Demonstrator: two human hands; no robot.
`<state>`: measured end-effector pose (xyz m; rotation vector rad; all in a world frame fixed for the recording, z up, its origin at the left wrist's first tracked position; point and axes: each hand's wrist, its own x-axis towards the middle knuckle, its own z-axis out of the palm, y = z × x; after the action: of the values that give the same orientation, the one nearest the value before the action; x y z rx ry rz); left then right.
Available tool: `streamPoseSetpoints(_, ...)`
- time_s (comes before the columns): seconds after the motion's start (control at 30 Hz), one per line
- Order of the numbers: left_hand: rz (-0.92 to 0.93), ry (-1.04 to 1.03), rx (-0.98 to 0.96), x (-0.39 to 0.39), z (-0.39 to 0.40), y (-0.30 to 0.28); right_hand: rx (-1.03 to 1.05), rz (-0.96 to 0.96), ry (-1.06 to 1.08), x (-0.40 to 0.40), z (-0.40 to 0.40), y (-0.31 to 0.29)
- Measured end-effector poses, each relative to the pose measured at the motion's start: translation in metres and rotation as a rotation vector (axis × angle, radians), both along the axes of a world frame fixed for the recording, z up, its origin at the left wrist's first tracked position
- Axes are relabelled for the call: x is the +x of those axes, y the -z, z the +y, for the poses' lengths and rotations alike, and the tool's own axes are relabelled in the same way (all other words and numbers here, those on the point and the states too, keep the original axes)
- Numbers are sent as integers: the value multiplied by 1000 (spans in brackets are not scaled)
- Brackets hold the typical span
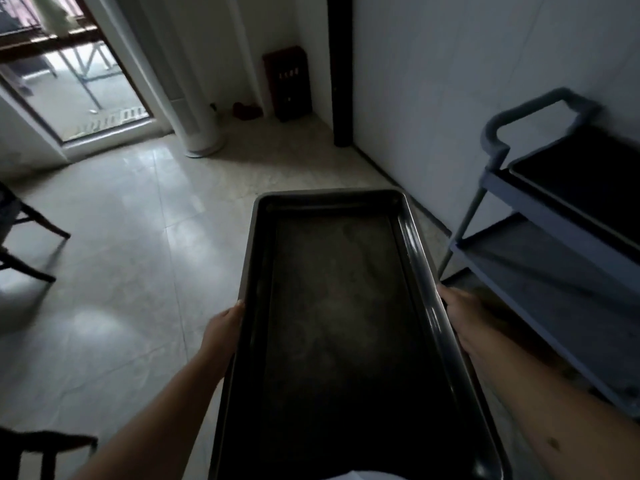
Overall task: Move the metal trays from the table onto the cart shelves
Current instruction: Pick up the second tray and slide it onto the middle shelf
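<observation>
I carry a long dark metal tray [339, 306] lengthwise in front of me, above the floor. My left hand [223, 329] grips its left rim and my right hand [460, 313] grips its right rim, fingers hidden under the tray. The grey-blue cart [491, 181] stands at the right against the wall. Another dark tray [588, 174] lies on the cart's top shelf. The middle shelf [540, 271] below it shows a bare grey surface.
The cart's handle [530, 112] rises at its far end. Dark chair legs [31, 244] stand at the left, and another dark seat [45, 445] at the bottom left. A white column unit [194, 109] and a glass door [79, 81] are at the back. Tiled floor lies between.
</observation>
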<state>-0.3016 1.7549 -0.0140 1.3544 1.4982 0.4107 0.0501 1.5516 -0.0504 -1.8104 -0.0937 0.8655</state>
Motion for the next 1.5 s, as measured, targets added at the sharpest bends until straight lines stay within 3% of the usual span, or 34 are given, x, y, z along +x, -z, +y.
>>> streamPoseSetpoints(0.17,12,154,-62,48,49,7,-93,-11,128,16,2,9)
streamPoseSetpoints(0.43,46,660,-6,151,109,14,-85,34,641,-29,-62,17)
streamPoseSetpoints(0.57,95,903,-10,187,105,21,-139,123,870,-77,-98,28)
streamPoseSetpoints(0.77,84,1232,63,220,74,29,-255,28,940,-127,-138,28)
streamPoseSetpoints(1.17,169,1219,-51,302,24,50,-233,83,1026,-98,-182,32)
streamPoseSetpoints(1.37,233,1107,-40,387,-19,79,-314,74,932,6,-224,54)
streamPoseSetpoints(1.5,254,1034,-39,441,-43,121,-348,82,905,85,-246,102)
